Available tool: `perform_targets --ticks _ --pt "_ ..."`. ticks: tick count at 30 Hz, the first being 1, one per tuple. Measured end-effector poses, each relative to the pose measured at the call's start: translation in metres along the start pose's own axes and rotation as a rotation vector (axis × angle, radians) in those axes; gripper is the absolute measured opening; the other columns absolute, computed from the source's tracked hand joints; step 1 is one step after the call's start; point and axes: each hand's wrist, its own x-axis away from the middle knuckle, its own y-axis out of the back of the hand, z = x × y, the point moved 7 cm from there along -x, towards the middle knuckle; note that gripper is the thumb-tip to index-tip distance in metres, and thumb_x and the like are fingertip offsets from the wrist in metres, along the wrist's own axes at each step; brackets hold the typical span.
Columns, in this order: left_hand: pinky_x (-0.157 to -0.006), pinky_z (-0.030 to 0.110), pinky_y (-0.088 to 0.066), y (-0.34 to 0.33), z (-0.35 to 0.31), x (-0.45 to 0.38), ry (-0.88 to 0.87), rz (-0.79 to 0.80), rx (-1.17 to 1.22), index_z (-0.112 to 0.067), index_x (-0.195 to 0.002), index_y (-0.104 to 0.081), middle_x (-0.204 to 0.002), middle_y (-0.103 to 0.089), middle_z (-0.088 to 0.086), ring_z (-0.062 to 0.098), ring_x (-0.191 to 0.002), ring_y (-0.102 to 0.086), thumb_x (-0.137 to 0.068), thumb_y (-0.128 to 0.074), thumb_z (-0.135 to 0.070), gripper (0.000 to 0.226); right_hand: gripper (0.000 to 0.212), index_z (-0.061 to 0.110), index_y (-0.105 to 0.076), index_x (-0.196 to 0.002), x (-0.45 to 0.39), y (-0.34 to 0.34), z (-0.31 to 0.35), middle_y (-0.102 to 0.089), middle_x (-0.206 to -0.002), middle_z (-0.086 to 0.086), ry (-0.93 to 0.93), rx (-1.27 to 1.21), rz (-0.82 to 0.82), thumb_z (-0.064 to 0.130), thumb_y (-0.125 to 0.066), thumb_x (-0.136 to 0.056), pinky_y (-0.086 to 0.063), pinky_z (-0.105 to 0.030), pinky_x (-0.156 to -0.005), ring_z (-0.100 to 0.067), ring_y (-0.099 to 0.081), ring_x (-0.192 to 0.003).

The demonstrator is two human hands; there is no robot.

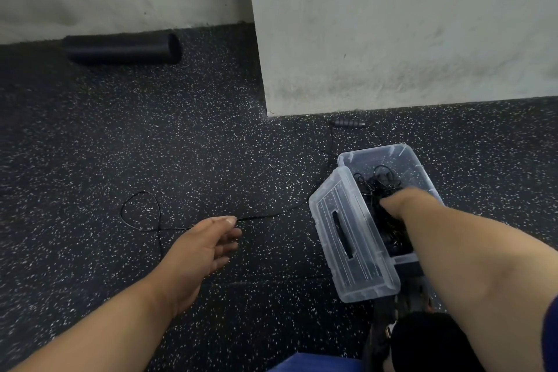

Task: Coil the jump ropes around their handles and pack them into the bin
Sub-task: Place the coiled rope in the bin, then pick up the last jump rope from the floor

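A black foam roller [122,48] lies on the speckled rubber floor [151,136] against the pale concrete wall [392,24].

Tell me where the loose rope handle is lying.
In the head view, the loose handle lies on the speckled floor against the foot of the grey wall, right of centre, just beyond the clear bin.

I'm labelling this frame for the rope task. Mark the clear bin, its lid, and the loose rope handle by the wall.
clear bin [406,150]: head view, far rim.
lid [324,231]: head view, flat panel left of its slot.
rope handle [347,123]: head view, middle of the ribbed grip.
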Motion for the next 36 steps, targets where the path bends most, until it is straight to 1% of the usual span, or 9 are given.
perform_targets --ticks 3,6,8,12,16,24,27,31,36 --pt "-0.106 0.044 -0.052 0.002 0.001 0.003 -0.007 0.008 -0.003 -0.025 -0.123 -0.068 -0.118 -0.076 -0.001 0.02 -0.115 -0.069 -0.106 -0.055 -0.039 0.026 0.069 0.013 -0.041 -0.144 0.023 0.017 0.036 -0.06 -0.138 -0.014 0.132 -0.046 -0.16 0.056 -0.054 -0.092 -0.05 -0.048 -0.103 -0.037 -0.06 -0.123" --pt "-0.106 0.044 -0.052 0.006 0.003 0.005 -0.012 0.009 -0.005 -0.026 -0.123 -0.069 -0.117 -0.077 -0.002 0.02 -0.115 -0.069 -0.106 -0.055 -0.04 0.025 0.046 0.013 -0.049 -0.13 0.033 0.009 0.068 -0.066 -0.12 -0.013 0.293 -0.037 -0.192 0.047 -0.049 -0.099 -0.052 -0.044 -0.088 -0.035 -0.064 -0.103" --pt "-0.105 0.043 -0.053 0.009 0.004 0.006 -0.014 0.004 -0.004 -0.028 -0.123 -0.069 -0.117 -0.077 -0.003 0.02 -0.115 -0.069 -0.106 -0.055 -0.04 0.025 0.037 0.012 -0.053 -0.123 0.037 0.002 0.079 -0.066 -0.117 -0.014 0.353 -0.048 -0.22 0.04 -0.043 -0.101 -0.052 -0.043 -0.084 -0.035 -0.062 -0.099" --pt "-0.105 0.044 -0.053 0.017 0.005 0.007 -0.013 -0.005 0.004 -0.028 -0.124 -0.069 -0.116 -0.077 -0.002 0.02 -0.115 -0.069 -0.106 -0.055 -0.039 0.025 0.038 0.01 -0.052 -0.123 0.041 -0.004 0.091 -0.063 -0.121 -0.017 0.412 -0.013 -0.307 0.038 -0.033 -0.105 -0.046 -0.042 -0.078 -0.037 -0.062 -0.106" --pt "-0.106 0.044 -0.052 0.024 0.007 0.005 -0.015 -0.003 -0.002 -0.028 -0.124 -0.068 -0.115 -0.078 -0.005 0.018 -0.114 -0.069 -0.107 -0.054 -0.04 0.026 0.039 0.01 -0.05 -0.123 0.042 0.0 0.096 -0.062 -0.122 -0.018 0.404 -0.028 -0.368 0.041 -0.034 -0.106 -0.048 -0.044 -0.081 -0.039 -0.062 -0.108" --pt "-0.105 0.043 -0.053 0.028 0.008 -0.002 -0.002 -0.007 0.004 -0.027 -0.122 -0.07 -0.109 -0.079 -0.008 0.018 -0.113 -0.07 -0.106 -0.055 -0.038 0.025 0.041 0.011 -0.047 -0.127 0.037 -0.013 0.097 -0.061 -0.124 -0.018 0.401 -0.011 -0.322 0.043 -0.031 -0.106 -0.046 -0.044 -0.08 -0.039 -0.062 -0.107" --pt "-0.104 0.043 -0.053 0.027 0.009 -0.004 0.002 -0.006 0.004 -0.028 -0.123 -0.069 -0.11 -0.079 -0.007 0.018 -0.113 -0.07 -0.106 -0.055 -0.039 0.024 0.043 0.012 -0.045 -0.13 0.038 -0.014 0.094 -0.058 -0.129 -0.018 0.399 -0.025 -0.338 0.044 -0.032 -0.106 -0.05 -0.046 -0.085 -0.038 -0.061 -0.11" --pt "-0.106 0.045 -0.052 0.028 0.009 -0.006 0.005 -0.015 0.014 -0.028 -0.123 -0.069 -0.11 -0.079 -0.007 0.019 -0.113 -0.07 -0.106 -0.055 -0.038 0.024 0.054 0.014 -0.038 -0.146 0.049 -0.003 0.105 -0.049 -0.139 -0.016 0.443 0.039 -0.472 0.047 -0.038 -0.104 -0.046 -0.047 -0.098 -0.036 -0.052 -0.123" --pt "-0.104 0.043 -0.052 0.029 0.011 -0.007 0.003 -0.023 0.013 -0.029 -0.125 -0.068 -0.112 -0.079 -0.009 0.018 -0.115 -0.07 -0.107 -0.053 -0.037 0.025 0.049 0.021 -0.042 -0.142 0.068 -0.008 0.147 -0.048 -0.134 -0.009 0.664 0.237 -0.571 0.042 -0.041 -0.098 -0.043 -0.045 -0.103 -0.028 -0.049 -0.119"
